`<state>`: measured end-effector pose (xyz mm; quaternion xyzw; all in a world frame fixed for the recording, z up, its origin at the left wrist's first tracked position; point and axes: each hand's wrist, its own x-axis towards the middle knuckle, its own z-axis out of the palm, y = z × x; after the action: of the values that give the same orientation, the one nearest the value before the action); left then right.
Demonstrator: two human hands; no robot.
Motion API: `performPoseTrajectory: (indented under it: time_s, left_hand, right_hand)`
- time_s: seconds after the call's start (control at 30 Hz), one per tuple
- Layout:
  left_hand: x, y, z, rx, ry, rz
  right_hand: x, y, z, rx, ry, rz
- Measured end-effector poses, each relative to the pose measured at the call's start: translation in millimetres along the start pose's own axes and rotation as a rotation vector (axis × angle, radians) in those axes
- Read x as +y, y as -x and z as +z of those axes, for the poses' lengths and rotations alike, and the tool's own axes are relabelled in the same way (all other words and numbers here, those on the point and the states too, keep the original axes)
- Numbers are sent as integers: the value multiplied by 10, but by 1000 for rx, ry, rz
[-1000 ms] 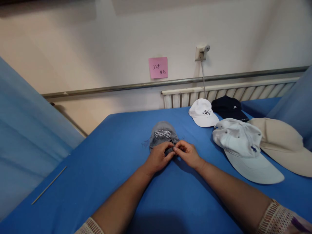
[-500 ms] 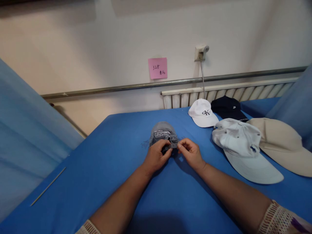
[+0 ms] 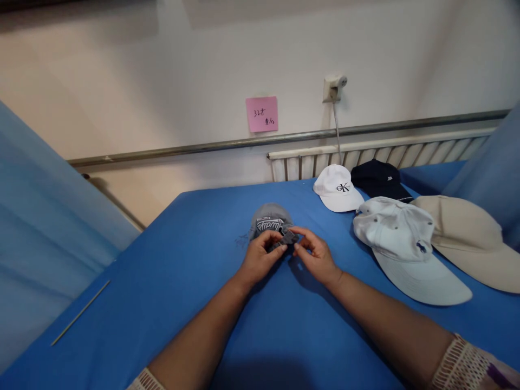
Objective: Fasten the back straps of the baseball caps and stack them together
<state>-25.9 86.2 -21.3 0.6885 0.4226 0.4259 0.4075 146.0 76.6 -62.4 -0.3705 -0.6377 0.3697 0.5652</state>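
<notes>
A grey cap (image 3: 271, 214) with white lettering lies on the blue table cover, its back strap toward me. My left hand (image 3: 260, 259) is closed on the strap side, thumb and fingers pinching the grey cap strap (image 3: 290, 238). From the other side my right hand (image 3: 319, 259) holds the strap's end between thumb and index finger, the other fingers curled. The strap is bent up between the two hands. The fingers hide the cap's lower part and any buckle.
At right on the blue table cover (image 3: 162, 260) lie a white cap (image 3: 333, 181), a black cap (image 3: 374, 176), a pale cap (image 3: 392, 227) and a beige cap (image 3: 467, 222). A thin stick (image 3: 80, 313) lies at left. Behind are a radiator (image 3: 292, 167) and blue curtains (image 3: 36, 216).
The strap end, stretched out flat between my hands before, is now bent and turned up. My right index finger has moved left over it; my left hand has barely moved.
</notes>
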Motion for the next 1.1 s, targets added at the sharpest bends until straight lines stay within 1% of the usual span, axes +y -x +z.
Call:
performPoseTrajectory:
  time_s: [0.07, 0.17, 0.3, 0.43, 0.63, 0.7, 0.83, 0.97, 1.1]
  left_hand:
    - [-12, -5, 13, 6, 110, -40]
    - [-5, -6, 26, -18, 225, -92]
    - [45, -1, 5, -68, 307, -138]
    - [93, 6, -44, -117, 316, -154]
    - [100, -13, -87, -127, 252, -155]
    - [87, -30, -86, -108, 258, -150]
    - [63, -51, -66, -27, 279, -165]
    - [75, -40, -39, -47, 288, -181]
    - [106, -27, -23, -49, 281, -174]
  right_hand:
    - [0, 0, 21, -66, 31, -18]
    - [-7, -16, 35, -122, 51, -76]
    - [0, -56, 2, -170, 44, -124]
    - [45, -76, -27, -153, 6, -113]
    - [89, -80, -27, -128, -90, -103]
    - [102, -79, -24, -114, -101, -84]
    - [141, -73, -8, -89, -109, -37]
    - [167, -77, -2, -77, -109, 5]
    - [165, -89, -6, -82, -119, 16]
